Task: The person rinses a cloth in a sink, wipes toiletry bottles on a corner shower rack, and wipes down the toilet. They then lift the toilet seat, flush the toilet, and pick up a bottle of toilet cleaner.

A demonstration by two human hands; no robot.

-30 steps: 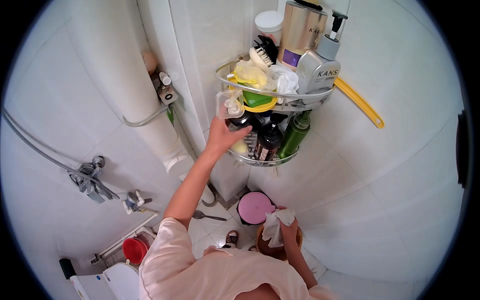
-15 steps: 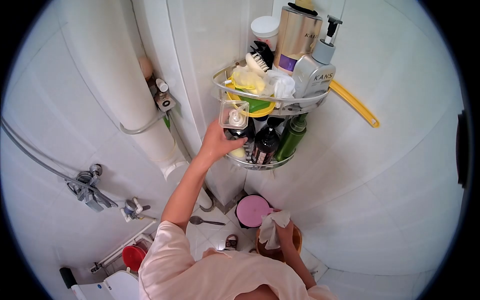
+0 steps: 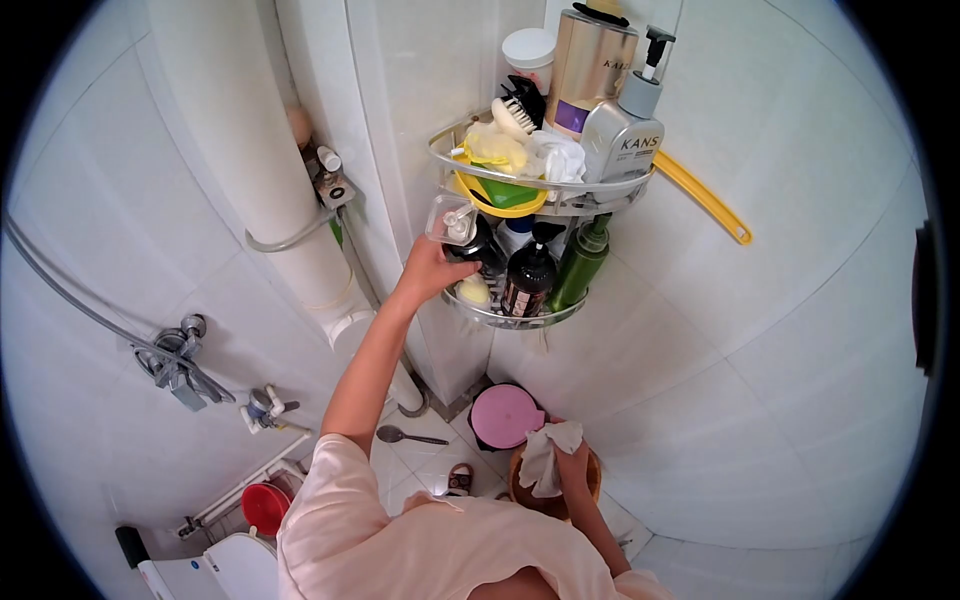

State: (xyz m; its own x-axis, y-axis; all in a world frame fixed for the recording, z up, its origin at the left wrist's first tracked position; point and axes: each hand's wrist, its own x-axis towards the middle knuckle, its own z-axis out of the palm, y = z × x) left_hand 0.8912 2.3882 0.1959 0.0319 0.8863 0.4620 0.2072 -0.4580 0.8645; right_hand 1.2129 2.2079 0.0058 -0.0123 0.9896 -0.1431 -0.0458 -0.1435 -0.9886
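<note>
Left hand (image 3: 430, 270): half-curled at glossy black bottle (image 3: 488, 247), upper centre (tips hidden, grip uncertain) | right hand (image 3: 573, 466): clenched on off-white cloth (image 3: 543, 462), lower centre

silver pump bottle (image 3: 622, 140): "KANS" | gold bottle (image 3: 590, 75): "KA…", rest unclear | black pump bottle (image 3: 530, 275): label illegible

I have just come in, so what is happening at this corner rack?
The person's left hand is at the rack's lower shelf, close against a dark bottle and a clear square item; whether it holds either is unclear. The right hand holds a pale cloth at a brown bucket.
</note>
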